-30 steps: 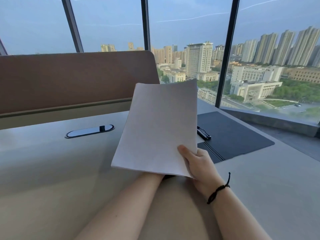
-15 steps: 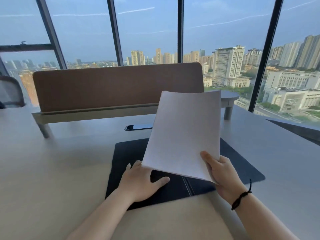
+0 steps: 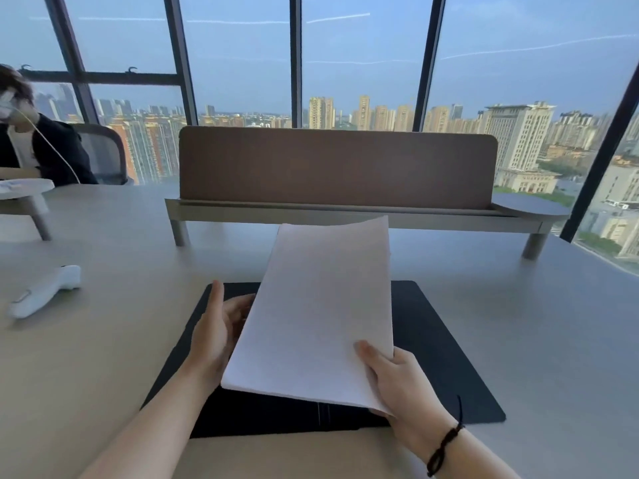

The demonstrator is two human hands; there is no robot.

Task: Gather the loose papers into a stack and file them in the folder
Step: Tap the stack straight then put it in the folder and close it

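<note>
White papers (image 3: 321, 316) hang tilted over the open black folder (image 3: 446, 344) at the desk's near edge. Your right hand (image 3: 397, 382) pinches their near corner; your left hand (image 3: 216, 326), fingers spread, steadies their left edge. Loosen that pinch and they could fan out.

Both forearms come in bare from the bottom of the frame, no sleeves. Right hand (image 3: 401, 385) has a thin black cord bracelet (image 3: 444, 447) at the wrist, lower right. Left hand (image 3: 214, 335) wears nothing.

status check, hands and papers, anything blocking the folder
Right hand grips paper stack at its near corner. Left hand open beside it. Folder open underneath, nothing blocking.
</note>
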